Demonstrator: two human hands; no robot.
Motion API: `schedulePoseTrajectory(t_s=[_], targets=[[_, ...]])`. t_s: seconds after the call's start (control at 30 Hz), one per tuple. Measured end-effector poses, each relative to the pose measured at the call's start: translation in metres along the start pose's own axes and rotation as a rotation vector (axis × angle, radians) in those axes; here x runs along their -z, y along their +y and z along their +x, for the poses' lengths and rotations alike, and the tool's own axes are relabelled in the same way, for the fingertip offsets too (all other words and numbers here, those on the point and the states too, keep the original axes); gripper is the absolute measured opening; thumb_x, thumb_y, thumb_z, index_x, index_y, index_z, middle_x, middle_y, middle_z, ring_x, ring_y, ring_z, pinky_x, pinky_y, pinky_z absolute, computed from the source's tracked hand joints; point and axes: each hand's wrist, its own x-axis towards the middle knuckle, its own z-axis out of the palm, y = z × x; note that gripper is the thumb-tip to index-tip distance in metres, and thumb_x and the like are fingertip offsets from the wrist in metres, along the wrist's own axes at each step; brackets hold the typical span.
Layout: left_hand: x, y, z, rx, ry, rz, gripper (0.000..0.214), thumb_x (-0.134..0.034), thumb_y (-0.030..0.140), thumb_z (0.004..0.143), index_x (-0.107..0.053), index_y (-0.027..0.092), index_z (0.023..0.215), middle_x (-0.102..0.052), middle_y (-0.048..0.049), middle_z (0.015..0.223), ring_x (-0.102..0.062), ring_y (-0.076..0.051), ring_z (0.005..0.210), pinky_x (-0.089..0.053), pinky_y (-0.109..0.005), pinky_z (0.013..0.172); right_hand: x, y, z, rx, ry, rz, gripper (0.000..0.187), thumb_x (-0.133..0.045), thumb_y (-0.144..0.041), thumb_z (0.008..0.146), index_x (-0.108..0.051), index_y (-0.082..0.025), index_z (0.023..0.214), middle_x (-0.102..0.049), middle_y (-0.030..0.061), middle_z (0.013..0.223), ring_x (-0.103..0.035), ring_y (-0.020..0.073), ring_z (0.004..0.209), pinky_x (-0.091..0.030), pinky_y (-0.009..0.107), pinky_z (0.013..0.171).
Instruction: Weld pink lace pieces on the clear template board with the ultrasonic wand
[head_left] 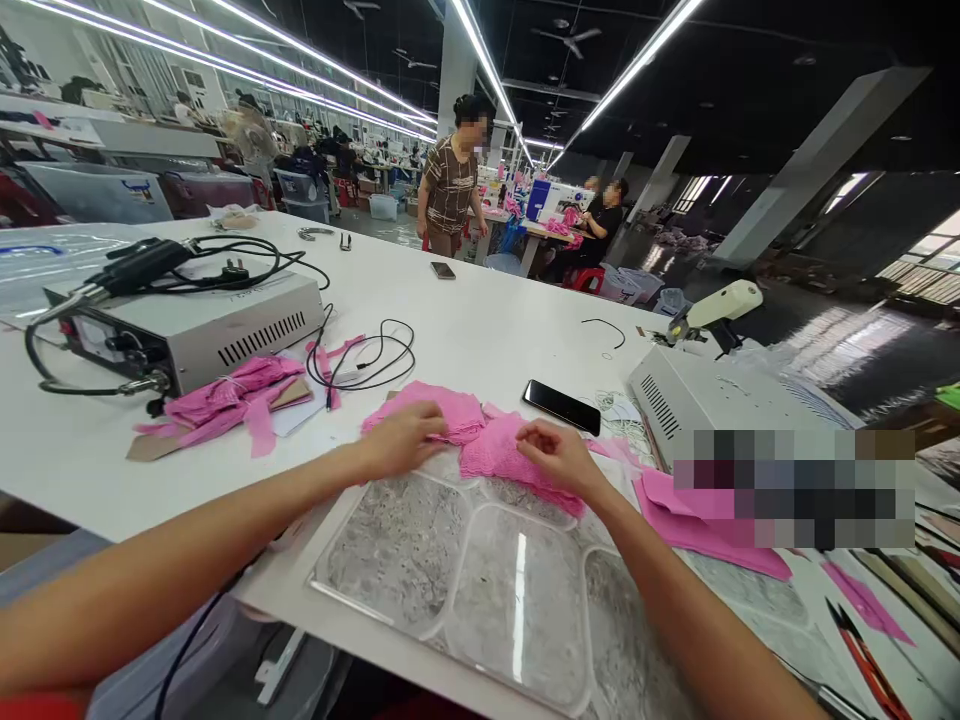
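Room over tabletop (495,325) between left box (232,325) and right box (709,395), nearer phone (562,407) in the way

The left forearm (202,548) and right forearm (686,590) are bared and angled inward. The left hand (405,438) is positioned back uppermost, curved; the right hand (559,452), set apart, is curled inward.

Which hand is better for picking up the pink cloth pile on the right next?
Probably the right hand: it is at the right pink pile, while the left hand is farther off, at the left pink pile.
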Motion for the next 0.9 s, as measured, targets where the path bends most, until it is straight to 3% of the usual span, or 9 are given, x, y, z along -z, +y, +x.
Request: schedulePoseTrajectory(t_s=[0.13,0.27,0.47,0.57,0.7,0.9], targets=[[-0.035,0.036,0.025,-0.097,-0.080,-0.032,0.007,-0.062,0.023,0.083,-0.065,0.018,0.088,-0.061,-0.0068,0.103,-0.058,-0.020,0.095,-0.045,-0.030,0.087,0.010,0.013,-0.029,-0.033,-0.077,-0.031,0.020,-0.066,-0.034,0.071,-0.064,-0.019,0.084,-0.057,-0.0017,0.065,-0.047,0.0104,0.055,-0.040,0.024,0.052],[-0.047,0.038,0.040,-0.079,-0.105,-0.051,0.012,-0.053,0.015,0.085,-0.061,0.017,0.076,-0.061,-0.0057,0.093,-0.058,-0.018,0.087,-0.044,-0.028,0.081,0.007,0.022,-0.032,-0.031,-0.083,-0.048,0.020,-0.064,-0.032,0.071,-0.064,-0.019,0.087,-0.061,0.0006,0.074,-0.051,0.0110,0.060,-0.043,0.025,0.056],[-0.032,0.035,0.049,0.023,-0.090,-0.103,0.012,-0.051,0.010,0.081,-0.059,0.016,0.075,-0.063,-0.0031,0.084,-0.058,-0.016,0.078,-0.043,-0.025,0.072,0.008,0.025,-0.029,0.005,-0.061,-0.086,0.021,-0.062,-0.036,0.076,-0.063,-0.019,0.088,-0.061,0.0008,0.072,-0.052,0.0117,0.058,-0.045,0.026,0.055],[-0.022,0.039,0.055,0.054,-0.067,-0.138,0.012,-0.049,0.011,0.080,-0.057,0.016,0.074,-0.063,-0.0018,0.078,-0.057,-0.015,0.074,-0.043,-0.024,0.068,0.003,0.020,-0.029,0.041,0.012,-0.172,0.023,-0.066,-0.036,0.074,-0.063,-0.020,0.090,-0.064,0.0034,0.083,-0.057,0.0154,0.071,-0.048,0.029,0.065],[-0.010,0.046,0.064,0.044,-0.058,-0.189,0.011,-0.048,0.015,0.082,-0.056,0.017,0.075,-0.063,-0.0017,0.079,-0.057,-0.015,0.074,-0.043,-0.024,0.066,-0.005,0.016,-0.026,0.058,0.148,-0.332,0.027,-0.064,-0.027,0.072,-0.063,-0.020,0.098,-0.064,0.0074,0.101,-0.059,0.0209,0.087,-0.049,0.034,0.074],[0.011,0.046,0.057,-0.026,-0.151,-0.244,0.010,-0.048,0.013,0.081,-0.057,0.017,0.079,-0.063,-0.0038,0.091,-0.058,-0.015,0.082,-0.045,-0.024,0.070,0.008,0.019,-0.043,0.115,0.256,-0.459,0.022,-0.052,-0.013,0.077,-0.066,-0.020,0.092,-0.065,0.0079,0.092,-0.061,0.0213,0.088,-0.050,0.035,0.077]])
